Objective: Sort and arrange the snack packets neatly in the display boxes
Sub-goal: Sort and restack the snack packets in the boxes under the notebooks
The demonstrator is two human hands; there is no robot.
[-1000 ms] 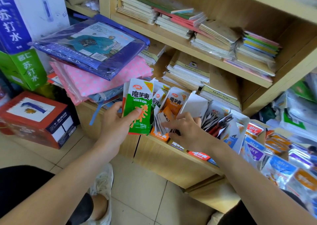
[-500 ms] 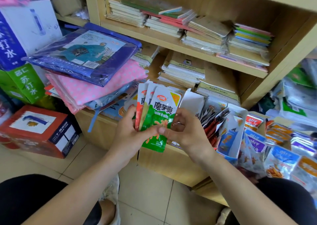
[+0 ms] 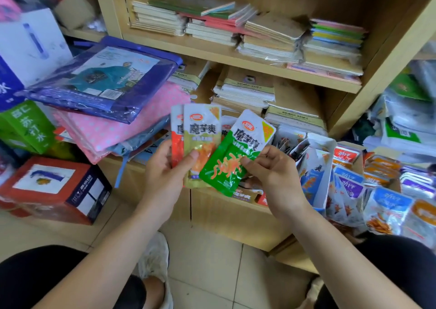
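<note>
My left hand (image 3: 165, 169) grips a small stack of snack packets upright: an olive-green one (image 3: 200, 139) in front and a red one (image 3: 177, 141) behind it. My right hand (image 3: 271, 174) pinches a bright green packet (image 3: 226, 165), tilted, its left edge overlapping the olive one. Behind the hands a low display box (image 3: 245, 194) on the shelf ledge holds more packets. To its right stands a white display box (image 3: 318, 167) with packets on end, and further right are boxes of blue, purple and orange packets (image 3: 377, 186).
Wooden shelves (image 3: 236, 56) with stacks of notebooks rise behind. At left a blue bagged raincoat (image 3: 101, 80) lies on pink dotted bags, beside green and white cartons and a red box (image 3: 52, 188) on the tiled floor. My knees and a white shoe show below.
My right hand has pulled the bright green packet off the front of the left hand's stack, toward the right. The left hand's stack now shows the olive packet in front.
</note>
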